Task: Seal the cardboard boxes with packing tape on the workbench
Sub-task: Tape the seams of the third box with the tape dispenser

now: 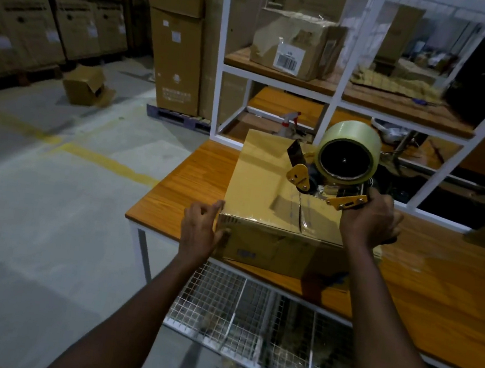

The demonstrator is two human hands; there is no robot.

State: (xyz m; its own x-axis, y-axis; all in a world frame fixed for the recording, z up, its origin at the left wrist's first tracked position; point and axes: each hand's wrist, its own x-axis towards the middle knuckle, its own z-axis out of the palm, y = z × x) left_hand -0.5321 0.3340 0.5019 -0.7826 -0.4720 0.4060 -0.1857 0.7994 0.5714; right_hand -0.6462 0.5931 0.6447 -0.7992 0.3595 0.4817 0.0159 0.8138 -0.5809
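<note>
Directly ahead in the head view, 1 cardboard box sits on the workbench near its left end, its 2 top flaps closed to a centre seam. The left hand rests against the box's near left corner, fingers loosely spread and gripping nothing. The right hand is wrapped round the handle of the tape dispenser, held over the near right of the top. Its nose seems to touch the seam, though blur leaves that uncertain.

Cardboard box seen in plain tan-brown, tape roll tinted pale yellow-green around a black core, tape dispenser plated yellow, workbench grained in orange wood, shelf frame painted white, floor grey, lined in yellow
</note>
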